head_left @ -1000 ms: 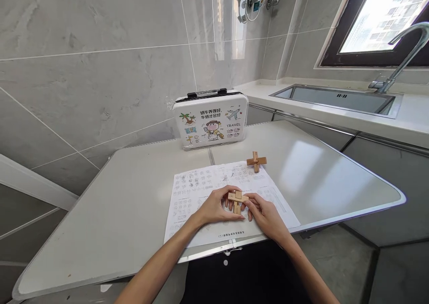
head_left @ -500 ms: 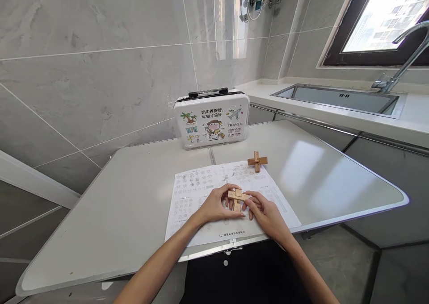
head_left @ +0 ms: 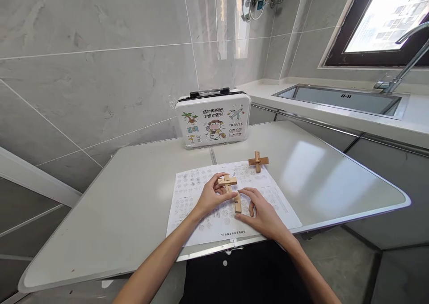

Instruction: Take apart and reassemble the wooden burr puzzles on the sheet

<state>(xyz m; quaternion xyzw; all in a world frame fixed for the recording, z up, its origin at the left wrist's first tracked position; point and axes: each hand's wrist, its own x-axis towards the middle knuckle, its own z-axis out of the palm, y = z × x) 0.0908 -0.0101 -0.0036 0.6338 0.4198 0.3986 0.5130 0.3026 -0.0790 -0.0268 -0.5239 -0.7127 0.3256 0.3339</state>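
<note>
My left hand [head_left: 212, 196] is closed around two light wooden puzzle pieces [head_left: 228, 181], which are joined in a cross. Just to its right, a notched wooden puzzle block [head_left: 237, 204] stands lengthwise between the thumb and index finger of my right hand [head_left: 263, 214]. Those two fingertips are at the block's ends; the other fingers curl beneath. Under both hands lies a printed instruction sheet [head_left: 187, 230] with rows of small diagrams. A darker assembled wooden cross puzzle [head_left: 258, 161] rests at the sheet's upper right edge.
A white cartoon-printed case [head_left: 214, 121] with a black handle stands at the back of the folding table [head_left: 117, 206], near the tiled wall. To the right are a counter with a sink [head_left: 342, 99] and a faucet [head_left: 402, 67], below a window.
My left hand has moved slightly up and left with the joined pieces. The right hand has drawn away from them, and the notched block now shows separately by its fingers.
</note>
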